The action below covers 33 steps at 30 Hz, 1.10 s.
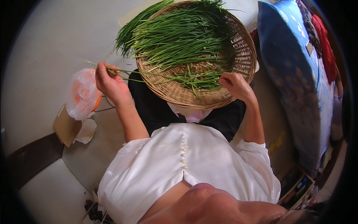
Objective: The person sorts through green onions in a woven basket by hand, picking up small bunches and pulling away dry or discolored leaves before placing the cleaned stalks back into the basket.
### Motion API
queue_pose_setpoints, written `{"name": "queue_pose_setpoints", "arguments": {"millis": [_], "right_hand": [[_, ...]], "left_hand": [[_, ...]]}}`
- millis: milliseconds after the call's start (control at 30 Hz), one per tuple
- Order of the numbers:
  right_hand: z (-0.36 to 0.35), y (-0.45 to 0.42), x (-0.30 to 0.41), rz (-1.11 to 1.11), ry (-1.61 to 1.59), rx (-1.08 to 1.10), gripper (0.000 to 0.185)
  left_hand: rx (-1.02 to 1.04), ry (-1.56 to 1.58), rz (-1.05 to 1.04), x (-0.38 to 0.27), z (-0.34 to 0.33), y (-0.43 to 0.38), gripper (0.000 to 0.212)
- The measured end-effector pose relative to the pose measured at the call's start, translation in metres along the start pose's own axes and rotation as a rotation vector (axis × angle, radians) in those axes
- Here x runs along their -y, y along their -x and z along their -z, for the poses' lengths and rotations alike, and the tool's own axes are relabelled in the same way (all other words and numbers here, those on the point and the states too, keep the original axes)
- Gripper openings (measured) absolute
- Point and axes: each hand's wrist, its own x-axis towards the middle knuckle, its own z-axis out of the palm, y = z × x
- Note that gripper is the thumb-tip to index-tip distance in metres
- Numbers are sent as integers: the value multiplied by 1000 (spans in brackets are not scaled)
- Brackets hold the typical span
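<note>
A round wicker basket [179, 98] rests at my knees. A thick layer of long green chives [179, 36], probably garlic chives, lies across it, and a further bunch [125, 36] overhangs its left side. My left hand [112, 84], just outside the left rim, pinches a few thin stalks that stretch right over the basket. Loose, tangled stalks [195, 78] lie in the near part of the basket. Over the right near rim, my right hand [237, 86] is curled with its fingertips at the ends of these stalks. Whether it grips any is hidden.
At left stands something orange covered by a clear plastic bag [81, 95], beside a cardboard piece [65, 126]. Blue patterned bedding [293, 72] hangs along the right, with red cloth [324, 47] on it. A yellow item [277, 144] and a crate [300, 187] lie lower right.
</note>
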Motion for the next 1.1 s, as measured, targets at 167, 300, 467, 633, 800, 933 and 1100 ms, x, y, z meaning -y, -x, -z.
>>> {"name": "queue_pose_setpoints", "arguments": {"millis": [167, 300, 467, 633, 800, 933, 1100], "right_hand": [[-27, -24, 44, 205, -441, -176, 30], [-64, -42, 101, 424, -533, 14, 41], [-85, -48, 112, 322, -564, 135, 30], [-76, -34, 104, 315, -349, 139, 28], [-58, -14, 80, 383, -258, 159, 18], [-41, 0, 70, 335, -115, 170, 21], [-26, -9, 33, 245, 71, 97, 18]], "left_hand": [[229, -3, 25, 8, -36, 48, 10], [529, -136, -2, 18, -51, 94, 13], [489, -78, 339, 6, -45, 94, 12], [355, 98, 203, 3, -35, 66, 16], [104, 220, 142, -31, -27, 36, 27], [112, 231, 121, -46, -14, 25, 31], [12, 306, 35, -55, 11, 5, 28]]}}
